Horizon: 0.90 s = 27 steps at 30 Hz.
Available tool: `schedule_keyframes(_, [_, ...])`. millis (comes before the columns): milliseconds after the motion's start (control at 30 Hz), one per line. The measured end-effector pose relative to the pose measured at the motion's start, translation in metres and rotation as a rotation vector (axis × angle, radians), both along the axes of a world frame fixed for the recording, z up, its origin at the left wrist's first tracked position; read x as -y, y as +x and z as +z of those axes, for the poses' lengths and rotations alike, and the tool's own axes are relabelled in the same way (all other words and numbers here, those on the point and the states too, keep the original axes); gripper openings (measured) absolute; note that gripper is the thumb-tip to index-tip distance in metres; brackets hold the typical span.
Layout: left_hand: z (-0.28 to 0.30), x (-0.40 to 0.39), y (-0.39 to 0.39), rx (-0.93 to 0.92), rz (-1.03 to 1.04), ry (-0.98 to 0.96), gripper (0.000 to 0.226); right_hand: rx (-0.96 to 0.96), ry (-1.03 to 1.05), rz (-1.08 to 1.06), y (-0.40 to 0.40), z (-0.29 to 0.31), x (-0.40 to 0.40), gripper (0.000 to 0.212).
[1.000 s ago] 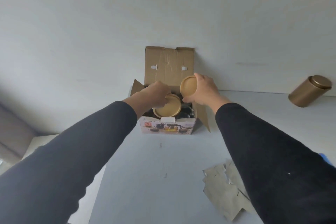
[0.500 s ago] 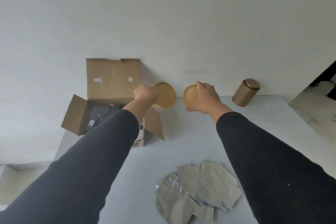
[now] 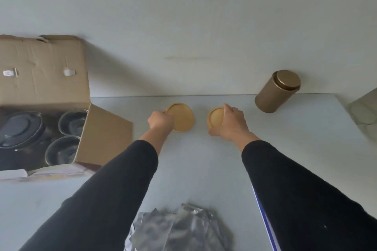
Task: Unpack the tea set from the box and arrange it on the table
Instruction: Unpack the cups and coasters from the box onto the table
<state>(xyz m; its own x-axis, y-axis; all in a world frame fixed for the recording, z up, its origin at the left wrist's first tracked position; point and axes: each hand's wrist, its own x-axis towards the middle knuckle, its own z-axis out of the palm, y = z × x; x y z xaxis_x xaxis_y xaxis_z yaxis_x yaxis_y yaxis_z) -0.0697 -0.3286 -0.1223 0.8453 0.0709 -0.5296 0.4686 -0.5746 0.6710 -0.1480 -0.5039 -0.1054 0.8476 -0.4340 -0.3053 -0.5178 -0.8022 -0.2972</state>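
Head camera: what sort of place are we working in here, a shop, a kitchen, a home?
Probably a plain room at home or in an office, though that is a guess. A bare white table stands against a blank wall, with an opened cardboard box of glassware, a gold tin canister and crumpled foil packets.

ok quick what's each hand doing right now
Left hand: closed on the larger wooden coaster.
Right hand: closed on the smaller wooden coaster.
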Motion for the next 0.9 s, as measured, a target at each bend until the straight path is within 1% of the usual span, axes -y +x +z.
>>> schedule_keyframes(200, [-0.019,0.029,0.018,-0.011,-0.006,0.077,0.037,-0.044,0.009,0.04,0.029,-0.029,0.031,0.104])
schedule_keyframes(367, [-0.026,0.046,0.029,0.044,-0.088,0.236,0.038,-0.055,-0.008,0.072,0.046,-0.044,0.044,0.103])
schedule_keyframes(467, [-0.03,0.055,0.028,0.064,-0.097,0.323,0.044,-0.035,-0.021,0.096,0.05,-0.048,0.048,0.103])
schedule_keyframes(533, [-0.031,0.06,0.026,0.086,-0.104,0.351,0.054,-0.025,-0.006,0.099,0.051,-0.05,0.05,0.104])
schedule_keyframes(567, [-0.031,0.062,0.026,0.1,-0.131,0.357,0.064,-0.024,0.005,0.103,0.051,-0.051,0.051,0.105])
schedule_keyframes(667, [-0.034,0.07,0.021,0.15,-0.294,0.413,0.099,-0.022,0.019,0.129,0.051,-0.053,0.054,0.106])
schedule_keyframes(733, [-0.038,0.073,0.019,0.175,-0.389,0.47,0.114,-0.017,0.031,0.137,0.052,-0.054,0.056,0.107])
schedule_keyframes(800, [-0.042,0.074,0.018,0.198,-0.402,0.485,0.114,-0.002,0.051,0.13,0.053,-0.055,0.057,0.107])
schedule_keyframes(900, [-0.044,0.074,0.019,0.222,-0.376,0.454,0.111,0.02,0.051,0.128,0.055,-0.056,0.057,0.107])
